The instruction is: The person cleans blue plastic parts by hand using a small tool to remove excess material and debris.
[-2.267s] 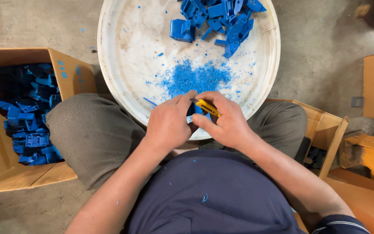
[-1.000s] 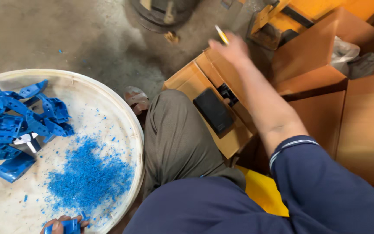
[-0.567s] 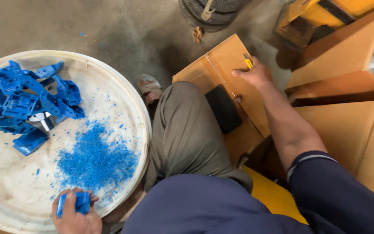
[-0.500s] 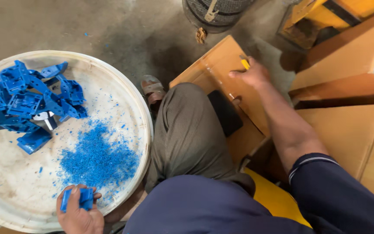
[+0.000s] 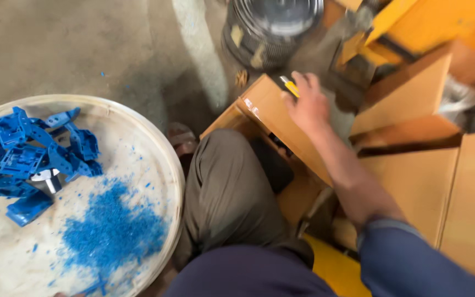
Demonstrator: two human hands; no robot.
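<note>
My right hand [image 5: 310,105] reaches out to the right over the flap of an open cardboard box [image 5: 270,113]. Its fingers are closed on a small yellow knife [image 5: 290,86], whose tip sticks out past them towards the box's far edge. Only a sliver of my left hand [image 5: 59,294] shows at the bottom edge by the round white tray [image 5: 163,148], so its grip cannot be seen. On the tray lie a heap of blue plastic parts [image 5: 26,159] and a patch of blue shavings [image 5: 111,231].
A flat black object [image 5: 273,165] lies inside the open box beside my knee [image 5: 226,187]. More cardboard boxes [image 5: 413,187] crowd the right side. A dark round drum [image 5: 273,27] stands on the concrete floor at the top. Something yellow [image 5: 336,269] sits under my right arm.
My right hand with the yellow knife has shifted along the box flap towards its far edge. My left hand, which held a blue part at the tray's rim, has slipped almost out of view.
</note>
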